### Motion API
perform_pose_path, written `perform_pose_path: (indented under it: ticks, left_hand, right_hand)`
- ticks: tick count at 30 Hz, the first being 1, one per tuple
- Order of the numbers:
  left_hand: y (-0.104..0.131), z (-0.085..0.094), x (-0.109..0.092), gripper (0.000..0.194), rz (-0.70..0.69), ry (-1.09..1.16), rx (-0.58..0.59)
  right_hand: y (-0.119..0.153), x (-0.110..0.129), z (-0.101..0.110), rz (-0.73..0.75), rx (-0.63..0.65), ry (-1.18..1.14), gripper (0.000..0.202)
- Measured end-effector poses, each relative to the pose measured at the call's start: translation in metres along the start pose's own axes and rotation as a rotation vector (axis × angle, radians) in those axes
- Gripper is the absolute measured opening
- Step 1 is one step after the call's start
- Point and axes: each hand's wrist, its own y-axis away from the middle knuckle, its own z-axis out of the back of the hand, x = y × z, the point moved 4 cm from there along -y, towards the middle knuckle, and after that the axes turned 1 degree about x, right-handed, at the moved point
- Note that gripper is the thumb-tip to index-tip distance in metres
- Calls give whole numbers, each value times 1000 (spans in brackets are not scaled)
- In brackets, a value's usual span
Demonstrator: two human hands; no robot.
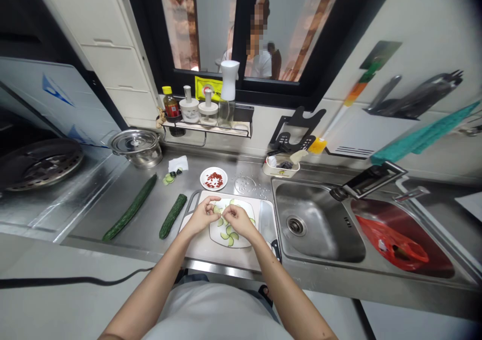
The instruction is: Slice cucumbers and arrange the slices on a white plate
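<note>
Both hands are over a white plate (215,237) with dark edging, which rests on a pale cutting board (199,252). Thin cucumber slices (229,237) with green rims lie on the plate, some overlapping in a fan. My left hand (203,216) is closed at the thumb and fingers over the plate's left part, with a pale green slice at its fingertips. Close beside it, my right hand (238,220) pinches at the plate's middle; its fingertips partly hide what they hold, seemingly a slice. A cleaver (267,219) with a black handle lies along the board's right side.
Left of the board lie a cut cucumber (173,216) and a longer cucumber (130,210). Behind are cucumber scraps (169,179), a small plate of red pieces (214,179) and a lidded steel pot (137,146). A sink (320,224) adjoins on the right.
</note>
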Motion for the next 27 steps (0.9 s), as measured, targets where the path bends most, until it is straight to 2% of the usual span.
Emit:
perform_pose_path:
  ticks: [3, 7, 15, 20, 27]
  left_hand:
    - [0, -1, 1, 47, -30, -56, -3]
    - [-2, 1, 6, 37, -53, -191, -66]
    - [-9, 12, 36, 22, 15, -420, -172]
    - [-9, 13, 51, 20, 43, -490, -168]
    - [-11, 11, 54, 19, 36, -638, -147]
  right_hand:
    - [-2, -5, -1, -9, 14, 12, 11]
    - [-6, -9, 0, 0, 20, 47, 12]
    - [-21, -8, 3, -16, 77, 429, 12]
    - [-22, -15, -3, -30, 89, 528, 10]
    - [-24, -24, -10, -67, 116, 681, 12]
